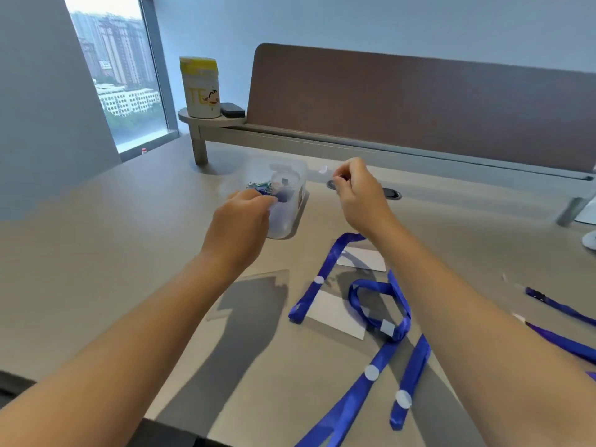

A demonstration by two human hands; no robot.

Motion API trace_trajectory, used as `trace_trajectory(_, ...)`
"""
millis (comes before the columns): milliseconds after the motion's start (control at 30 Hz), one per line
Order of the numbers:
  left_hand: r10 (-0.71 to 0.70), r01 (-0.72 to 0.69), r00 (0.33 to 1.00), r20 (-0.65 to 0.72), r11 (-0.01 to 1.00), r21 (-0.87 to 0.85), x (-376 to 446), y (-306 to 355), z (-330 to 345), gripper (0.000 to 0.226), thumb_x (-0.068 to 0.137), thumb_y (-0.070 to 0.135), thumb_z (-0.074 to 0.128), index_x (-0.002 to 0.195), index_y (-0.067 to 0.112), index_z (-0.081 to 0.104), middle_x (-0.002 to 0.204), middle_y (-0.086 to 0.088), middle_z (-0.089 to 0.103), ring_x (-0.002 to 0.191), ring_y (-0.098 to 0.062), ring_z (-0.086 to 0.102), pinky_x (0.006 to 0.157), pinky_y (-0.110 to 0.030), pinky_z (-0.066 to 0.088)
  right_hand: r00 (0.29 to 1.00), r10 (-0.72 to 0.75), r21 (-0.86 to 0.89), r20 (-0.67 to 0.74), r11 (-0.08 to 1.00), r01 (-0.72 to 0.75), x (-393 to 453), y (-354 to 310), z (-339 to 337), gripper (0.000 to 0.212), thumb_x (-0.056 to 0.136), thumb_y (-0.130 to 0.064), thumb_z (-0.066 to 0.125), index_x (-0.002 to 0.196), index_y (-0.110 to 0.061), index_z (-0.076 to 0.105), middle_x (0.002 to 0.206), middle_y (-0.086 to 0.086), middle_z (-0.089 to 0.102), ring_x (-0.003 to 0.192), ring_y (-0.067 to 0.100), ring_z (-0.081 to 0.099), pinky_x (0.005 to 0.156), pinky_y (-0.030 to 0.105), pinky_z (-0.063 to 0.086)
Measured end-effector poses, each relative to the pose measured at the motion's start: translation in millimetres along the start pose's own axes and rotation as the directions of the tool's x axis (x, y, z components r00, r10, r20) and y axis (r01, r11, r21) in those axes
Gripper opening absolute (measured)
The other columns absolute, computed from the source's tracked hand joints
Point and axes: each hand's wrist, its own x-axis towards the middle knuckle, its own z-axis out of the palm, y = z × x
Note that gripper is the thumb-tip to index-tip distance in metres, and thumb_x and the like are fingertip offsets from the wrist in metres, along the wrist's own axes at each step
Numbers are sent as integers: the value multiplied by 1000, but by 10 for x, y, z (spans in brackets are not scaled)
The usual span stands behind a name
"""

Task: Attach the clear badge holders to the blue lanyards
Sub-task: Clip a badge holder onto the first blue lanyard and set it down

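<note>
Nearest the camera, a blue lanyard (pixel 377 366) lies looped across the grey desk (pixel 96 253), its strap dotted with white round stickers. It crosses 2 white cards: 1 (pixel 335 314) under the loop and 1 (pixel 364 259) farther back beside the right forearm. A clear badge holder (pixel 254 295) lies flat on the desk left of the lanyard, partly under the left arm's shadow. At the right edge, 2 more blue lanyards (pixel 561 308) reach in, well apart from the first.

Farther out, the left hand (pixel 238 221) has its fingers curled down into a clear plastic tub (pixel 287 201) of small clips; what it grips, if anything, is hidden. The right hand (pixel 358 191) is raised beside the tub, thumb and fingers pinched together on something small and clear, too blurred to name.

Beyond, a yellow-and-white canister (pixel 200 88) with a cartoon figure and the large letters "TE" stands on a small shelf, a dark object (pixel 233 110) just beside it, before a brown divider panel (pixel 419 104) and a window (pixel 119 72).
</note>
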Motion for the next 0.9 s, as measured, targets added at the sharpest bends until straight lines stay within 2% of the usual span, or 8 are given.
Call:
trace_trajectory(67,15,-15,1000,13,999,-33,-163,-4,25,20,83,-3,53,100,-4,64,98,-28,67,88,-44,60,73,-46,52,993,75,-17,94,997,-74,-183,125,115,12,94,-11,43,98,-7,54,80,0,53,80,19,52,79,26,49)
trace_trajectory(133,31,-30,999,30,999,-43,-295,-9,50,20,81,-6,54,97,-4,66,93,-28,69,85,-45,62,72,-48,53,966,167,-79,197,985,-154,-336,264,231,18,91,-11,50,101,-5,62,87,4,61,95,24,59,96,45,45)
trace_trajectory(200,50,-49,998,44,998,-31,-383,-25,78,20,77,-9,57,93,-3,68,86,-27,71,78,-44,64,68,-49,54,922,250,-164,296,964,-209,-439,380,308,21,90,-10,50,104,-9,66,101,7,68,107,25,60,103,46,40)
trace_trajectory(300,49,-49,997,52,999,1,-446,-49,128,20,74,-11,59,89,-2,69,82,-26,71,74,-44,65,65,-48,55,861,290,-318,419,935,-160,-503,522,362,25,89,-1,48,106,-6,66,117,12,66,109,26,59,95,32,45)
trace_trajectory(367,21,-22,998,64,1000,5,-473,-59,171,20,75,-10,59,90,-2,69,84,-26,71,77,-43,64,66,-48,55,844,284,-410,455,908,-84,-517,601,386,27,87,-1,52,110,-8,65,120,10,64,108,27,58,89,32,47)
trace_trajectory(533,-29,30,992,119,1000,-9,-471,-92,247,21,75,-10,60,92,-2,68,93,-25,71,85,-43,64,73,-50,54,824,206,-462,528,884,76,-454,662,394,44,90,-8,51,133,-15,48,142,6,47,127,26,46,101,33,40)
trace_trajectory(733,-89,87,984,152,996,19,-430,-98,301,21,82,-3,56,100,-1,66,103,-23,69,94,-40,62,81,-45,52,760,251,-589,599,781,207,-359,634,480,28,86,-8,53,112,-5,64,113,16,66,101,32,62,86,34,49)
trace_trajectory(900,-163,164,974,159,986,5,-306,-165,296,20,86,2,52,102,0,64,105,-23,67,94,-39,59,78,-41,50,852,81,-637,518,701,320,-230,595,455,22,89,-11,51,105,-8,66,107,13,66,95,31,60,82,38,49)
